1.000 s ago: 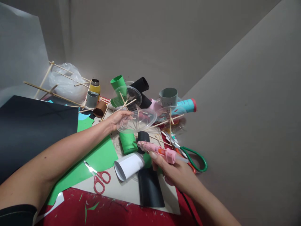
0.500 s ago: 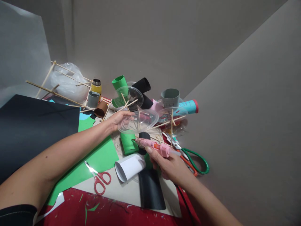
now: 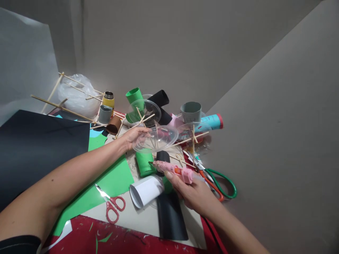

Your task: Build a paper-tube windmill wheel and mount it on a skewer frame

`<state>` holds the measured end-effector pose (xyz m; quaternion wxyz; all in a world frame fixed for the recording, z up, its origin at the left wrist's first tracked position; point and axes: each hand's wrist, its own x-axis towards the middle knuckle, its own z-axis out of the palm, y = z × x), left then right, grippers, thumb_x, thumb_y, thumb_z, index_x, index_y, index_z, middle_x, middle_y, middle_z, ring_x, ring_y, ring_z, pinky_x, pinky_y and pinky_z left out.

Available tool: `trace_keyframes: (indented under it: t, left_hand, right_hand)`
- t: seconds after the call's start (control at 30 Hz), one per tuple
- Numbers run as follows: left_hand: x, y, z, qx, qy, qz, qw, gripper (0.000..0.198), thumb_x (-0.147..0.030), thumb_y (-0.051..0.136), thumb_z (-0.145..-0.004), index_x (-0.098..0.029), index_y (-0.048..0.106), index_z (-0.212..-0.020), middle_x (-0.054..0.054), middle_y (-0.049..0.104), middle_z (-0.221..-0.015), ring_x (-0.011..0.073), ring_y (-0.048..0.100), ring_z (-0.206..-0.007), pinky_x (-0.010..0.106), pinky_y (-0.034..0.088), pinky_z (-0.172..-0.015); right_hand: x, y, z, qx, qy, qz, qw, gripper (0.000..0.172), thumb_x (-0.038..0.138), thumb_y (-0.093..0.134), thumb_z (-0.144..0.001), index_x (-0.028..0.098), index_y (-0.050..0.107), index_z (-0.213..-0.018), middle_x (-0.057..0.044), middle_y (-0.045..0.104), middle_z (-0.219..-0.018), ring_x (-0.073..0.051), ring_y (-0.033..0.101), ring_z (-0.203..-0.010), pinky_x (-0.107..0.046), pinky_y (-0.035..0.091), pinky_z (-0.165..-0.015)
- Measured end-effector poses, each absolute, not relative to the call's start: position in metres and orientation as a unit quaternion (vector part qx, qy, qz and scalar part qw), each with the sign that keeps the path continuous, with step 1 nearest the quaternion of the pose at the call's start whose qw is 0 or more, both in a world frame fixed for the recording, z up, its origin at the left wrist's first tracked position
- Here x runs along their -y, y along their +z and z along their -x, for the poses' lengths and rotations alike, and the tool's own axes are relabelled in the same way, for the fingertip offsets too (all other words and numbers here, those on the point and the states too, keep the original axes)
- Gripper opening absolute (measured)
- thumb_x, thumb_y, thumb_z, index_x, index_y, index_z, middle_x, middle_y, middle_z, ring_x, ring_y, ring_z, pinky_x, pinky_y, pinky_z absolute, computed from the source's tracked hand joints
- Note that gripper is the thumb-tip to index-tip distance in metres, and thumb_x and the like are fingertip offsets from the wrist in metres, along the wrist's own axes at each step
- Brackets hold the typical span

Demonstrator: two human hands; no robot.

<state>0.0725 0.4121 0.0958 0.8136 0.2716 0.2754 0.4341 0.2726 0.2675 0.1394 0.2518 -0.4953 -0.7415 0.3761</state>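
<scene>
Left hand (image 3: pixel 137 137): closed on the left rim of a clear lid (image 3: pixel 161 141), its fingers partly seen through the plastic
Right hand (image 3: pixel 190 190): wrapped around a pink glue gun (image 3: pixel 173 168), the grip hidden by the palm
Lid: hung just right of the left hand, the nearer of the two, and beyond the right hand, its long axis running left to right
Nozzle (image 3: pixel 150 163): pointed left, below the lid and apart from it, over a green tube (image 3: pixel 142 164); whether it touched the tube could not be told
White tube (image 3: pixel 148 190): lay on its side on the near side of the gun, beside a black sleeve (image 3: pixel 172 220)
Red scissors (image 3: pixel 111 199): rested with blades on a green sheet (image 3: pixel 92 192), left of the white tube
</scene>
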Motion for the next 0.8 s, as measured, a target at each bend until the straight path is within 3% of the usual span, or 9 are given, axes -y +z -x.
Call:
trace_keyframes:
  t: [0.07,0.13,0.2,0.3,0.47,0.63,0.7,0.8]
  left_hand:
    - [-0.412,0.095,-0.072,-0.274,0.436,-0.271,0.813,0.011,-0.006,0.052,-0.084,-0.010,0.062,-0.084,-0.001,0.059,-0.050,0.0050,0.035,-0.026,0.018,0.024,-0.029]
    - [-0.411,0.095,-0.072,-0.272,0.437,-0.270,0.814,0.010,-0.007,0.053,-0.083,-0.009,0.063,-0.085,-0.001,0.059,-0.051,0.0049,0.035,-0.026,0.017,0.026,-0.030]
    - [-0.412,0.094,-0.072,-0.269,0.437,-0.270,0.814,0.008,-0.007,0.056,-0.082,-0.009,0.063,-0.085,-0.001,0.059,-0.050,0.0048,0.035,-0.026,0.017,0.027,-0.030]
    - [-0.412,0.093,-0.071,-0.268,0.438,-0.269,0.815,0.006,-0.008,0.058,-0.082,-0.009,0.063,-0.084,-0.001,0.060,-0.051,0.0048,0.036,-0.027,0.018,0.027,-0.030]
    - [-0.412,0.093,-0.071,-0.269,0.437,-0.268,0.815,0.010,-0.007,0.055,-0.082,-0.009,0.063,-0.085,-0.001,0.060,-0.051,0.0051,0.036,-0.026,0.018,0.026,-0.030]
    - [-0.412,0.094,-0.071,-0.273,0.435,-0.269,0.815,0.010,-0.007,0.055,-0.081,-0.010,0.063,-0.085,0.000,0.062,-0.053,0.0051,0.036,-0.026,0.018,0.026,-0.031]
    - [-0.412,0.094,-0.071,-0.274,0.435,-0.268,0.815,0.009,-0.007,0.055,-0.081,-0.010,0.063,-0.084,0.000,0.061,-0.053,0.0050,0.036,-0.026,0.018,0.026,-0.031]
    - [-0.411,0.096,-0.072,-0.274,0.435,-0.268,0.815,0.009,-0.006,0.055,-0.082,-0.009,0.063,-0.082,0.000,0.060,-0.051,0.0047,0.035,-0.026,0.018,0.024,-0.030]
  right_hand:
    - [-0.266,0.141,-0.273,0.742,0.380,0.495,0.244,0.042,0.050,0.051,-0.094,0.024,0.071,-0.120,-0.006,0.075,-0.104,-0.025,0.068,-0.098,-0.034,0.056,-0.082]
    - [-0.264,0.142,-0.272,0.744,0.375,0.501,0.234,0.041,0.051,0.051,-0.093,0.023,0.076,-0.111,-0.004,0.075,-0.083,-0.022,0.069,-0.079,-0.029,0.056,-0.067]
    - [-0.263,0.142,-0.272,0.742,0.369,0.512,0.225,0.041,0.051,0.050,-0.092,0.022,0.078,-0.101,0.000,0.066,-0.061,-0.017,0.060,-0.056,-0.024,0.049,-0.050]
    - [-0.260,0.143,-0.272,0.738,0.357,0.528,0.222,0.040,0.050,0.050,-0.092,0.021,0.077,-0.099,0.004,0.054,-0.052,-0.011,0.041,-0.042,-0.022,0.037,-0.040]
    - [-0.254,0.146,-0.272,0.737,0.352,0.538,0.209,0.040,0.049,0.049,-0.093,0.019,0.076,-0.093,0.004,0.048,-0.052,-0.011,0.037,-0.045,-0.022,0.035,-0.042]
    - [-0.253,0.146,-0.273,0.747,0.365,0.514,0.211,0.039,0.044,0.048,-0.095,0.020,0.073,-0.113,-0.001,0.064,-0.067,-0.017,0.057,-0.063,-0.026,0.049,-0.057]
    - [-0.253,0.145,-0.274,0.744,0.367,0.510,0.227,0.037,0.044,0.051,-0.094,0.021,0.074,-0.112,-0.003,0.067,-0.069,-0.020,0.062,-0.072,-0.028,0.052,-0.064]
    - [-0.251,0.144,-0.276,0.739,0.368,0.511,0.238,0.035,0.043,0.053,-0.093,0.022,0.077,-0.107,-0.003,0.067,-0.066,-0.021,0.063,-0.068,-0.028,0.053,-0.059]
